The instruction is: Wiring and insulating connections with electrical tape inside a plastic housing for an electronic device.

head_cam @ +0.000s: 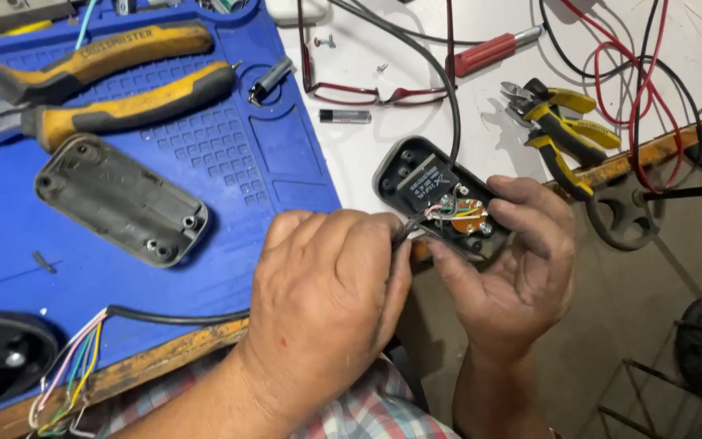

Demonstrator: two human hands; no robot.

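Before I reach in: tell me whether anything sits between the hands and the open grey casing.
Nothing visible does. The right hand already cradles the open grey casing, and the left hand pinches the wires at its end.

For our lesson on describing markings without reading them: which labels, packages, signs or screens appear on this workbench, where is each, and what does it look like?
Label inside the open grey casing held by the right hand: small dark rectangle with pale print, upper half.
Battery wrapper: on the white tabletop beside the glasses, cylindrical, black and silver.
Raised lettering on the upper pliers handle: on the blue mat, yellow and black.
No packages, signs or screens.
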